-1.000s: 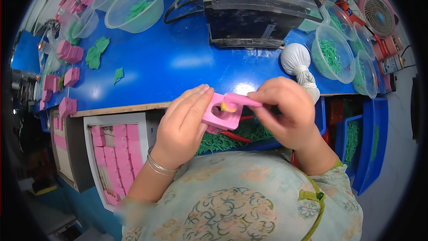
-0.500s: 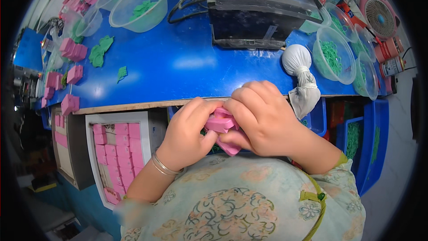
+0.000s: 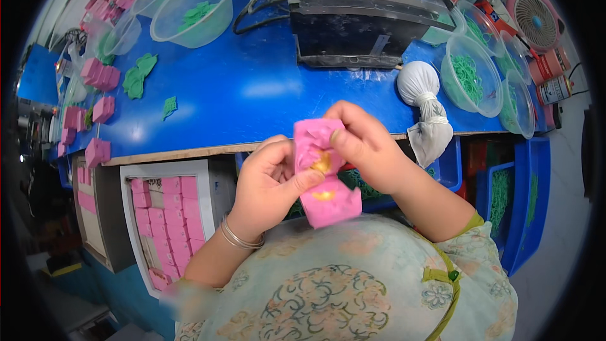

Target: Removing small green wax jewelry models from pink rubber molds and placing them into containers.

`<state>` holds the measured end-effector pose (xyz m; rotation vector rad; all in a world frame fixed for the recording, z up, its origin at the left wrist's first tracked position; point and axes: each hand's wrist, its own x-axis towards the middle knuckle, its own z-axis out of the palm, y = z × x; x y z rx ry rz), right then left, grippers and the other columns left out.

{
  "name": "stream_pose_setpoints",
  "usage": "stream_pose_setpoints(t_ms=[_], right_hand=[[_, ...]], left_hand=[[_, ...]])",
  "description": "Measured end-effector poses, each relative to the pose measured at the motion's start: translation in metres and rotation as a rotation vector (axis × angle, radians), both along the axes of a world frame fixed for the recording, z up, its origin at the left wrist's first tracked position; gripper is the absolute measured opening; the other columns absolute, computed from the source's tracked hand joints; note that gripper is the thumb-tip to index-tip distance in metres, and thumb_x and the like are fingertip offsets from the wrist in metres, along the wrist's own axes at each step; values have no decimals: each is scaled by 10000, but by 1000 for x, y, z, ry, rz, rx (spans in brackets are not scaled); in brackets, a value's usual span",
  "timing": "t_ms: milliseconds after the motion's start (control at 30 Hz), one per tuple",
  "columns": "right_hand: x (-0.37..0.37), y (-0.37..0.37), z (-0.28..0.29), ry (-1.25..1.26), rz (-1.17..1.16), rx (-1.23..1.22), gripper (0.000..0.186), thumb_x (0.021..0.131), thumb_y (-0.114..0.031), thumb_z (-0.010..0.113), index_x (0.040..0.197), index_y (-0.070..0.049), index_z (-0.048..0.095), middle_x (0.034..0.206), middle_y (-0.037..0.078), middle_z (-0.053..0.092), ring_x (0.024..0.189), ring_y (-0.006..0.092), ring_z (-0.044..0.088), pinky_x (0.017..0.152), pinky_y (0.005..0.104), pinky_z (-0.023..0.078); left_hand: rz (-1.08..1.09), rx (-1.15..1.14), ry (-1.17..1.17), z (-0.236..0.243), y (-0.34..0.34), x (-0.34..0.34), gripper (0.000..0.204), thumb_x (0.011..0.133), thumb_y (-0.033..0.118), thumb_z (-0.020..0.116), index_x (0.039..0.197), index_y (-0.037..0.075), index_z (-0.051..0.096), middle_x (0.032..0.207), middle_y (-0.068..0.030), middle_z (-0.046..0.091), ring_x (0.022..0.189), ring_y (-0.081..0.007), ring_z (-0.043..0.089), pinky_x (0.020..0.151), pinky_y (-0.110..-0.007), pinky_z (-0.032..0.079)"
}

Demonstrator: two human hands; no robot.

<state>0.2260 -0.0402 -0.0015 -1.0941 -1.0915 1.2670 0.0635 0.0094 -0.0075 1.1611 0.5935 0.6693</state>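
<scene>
A pink rubber mold point(image 3: 332, 210) is held over the table's front edge, spread apart with its uneven inner faces showing. Yellowish patches mark the middle of both faces. My left hand point(image 3: 265, 180) grips its left side, thumb pressed across near the fold. My right hand point(image 3: 369, 146) pinches the upper right edge between thumb and fingers. Beyond my right hand, a tied white cloth pouch point(image 3: 418, 83) rests on the blue table point(image 3: 265, 98).
Clear bowls with green wax pieces stand at the back left point(image 3: 167, 19) and right point(image 3: 497, 98). A black machine point(image 3: 347, 31) sits at the back. Pink blocks point(image 3: 104, 109) line the left; an open drawer point(image 3: 126, 227) holds more. Blue trays point(image 3: 530, 202) lie lower right.
The pink mold has gone from folded together to spread apart, its inside now showing. My right hand has shifted slightly right and grips its upper edge.
</scene>
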Motion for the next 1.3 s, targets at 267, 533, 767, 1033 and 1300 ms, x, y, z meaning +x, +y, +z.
stream_pose_setpoints(t_ms=[267,533,767,1033,1300], right_hand=[[2,-11,-12,-276,-93,179,270,775,-144,682,933,20,537,849,80,536,691,99,513,613,233,439],[4,-12,-1,-464,216,14,318,769,-254,673,912,12,574,759,149,598,665,272,574,605,340,447],[6,-12,6,-680,303,45,301,747,-216,704,929,-3,593,772,137,610,662,264,582,604,315,451],[15,-16,-8,-405,124,-100,292,734,-186,713,879,19,563,764,127,578,668,189,572,604,290,455],[9,-13,-12,-268,-54,271,275,777,-77,637,1012,12,524,950,105,547,808,170,552,691,278,460]], left_hand=[[133,508,195,-4,8,-3,222,724,13,682,909,-6,559,824,-17,498,687,-76,422,617,-198,365],[-7,141,36,3,8,2,175,797,33,637,934,-10,537,861,-30,553,759,-69,521,668,-217,437],[-55,-237,11,-1,12,-3,169,837,77,610,955,-16,532,896,-44,582,791,-85,550,698,-236,465],[36,-155,-61,7,0,3,246,843,42,588,1062,-46,519,969,-76,585,860,-114,560,766,-263,469],[61,94,26,-6,-1,-3,315,808,-16,600,1112,-30,520,1022,-74,539,1053,-167,496,915,-299,405]])
